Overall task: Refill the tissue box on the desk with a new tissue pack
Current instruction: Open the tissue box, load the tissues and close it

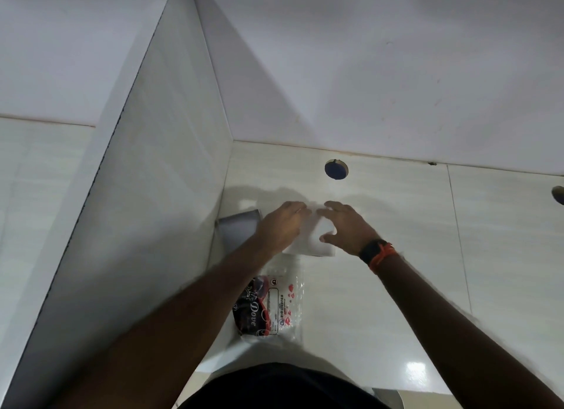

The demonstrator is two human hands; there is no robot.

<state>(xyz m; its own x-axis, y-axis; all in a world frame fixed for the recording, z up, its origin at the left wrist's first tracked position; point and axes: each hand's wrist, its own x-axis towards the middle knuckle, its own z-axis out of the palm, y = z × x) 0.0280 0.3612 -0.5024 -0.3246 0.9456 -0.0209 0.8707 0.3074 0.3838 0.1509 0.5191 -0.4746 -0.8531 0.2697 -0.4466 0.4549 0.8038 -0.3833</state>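
Note:
A white stack of tissues (pixel 311 240) lies on the desk between my hands. My left hand (pixel 282 227) rests on its left side with fingers curled over the top. My right hand (pixel 346 227) presses on its right side, thumb against the near face. A grey tissue box piece (pixel 239 228) lies just left of my left hand, against the partition. An empty clear plastic wrapper (pixel 274 305) with red and black print lies nearer to me, under my left forearm's line.
A white partition (pixel 171 195) walls off the left side of the desk. A round cable hole (pixel 336 169) sits behind the tissues, and another cable hole (pixel 558 195) at the right edge. The wall rises at the back.

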